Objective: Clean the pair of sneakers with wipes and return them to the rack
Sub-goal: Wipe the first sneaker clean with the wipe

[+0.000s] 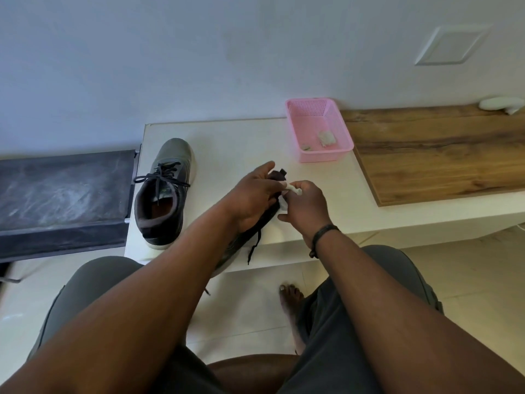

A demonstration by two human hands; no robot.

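At the tabletop's (pixel 227 143) front edge, the left hand (pixel 255 197) grips the light, floppy sneaker (pixel 241 240) by its stiffer collar, likely the firmest hold, while the right hand (pixel 304 206) pinches a limp wipe (pixel 284 204) against it.

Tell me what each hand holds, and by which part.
Left hand grips the sneaker around its heel end; right hand pinches a crumpled wipe against it.

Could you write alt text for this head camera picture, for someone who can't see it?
A seated person's left hand holds a dark sneaker while the right hand rubs it with a white wipe. Its mate and a pink basket sit on the white counter.
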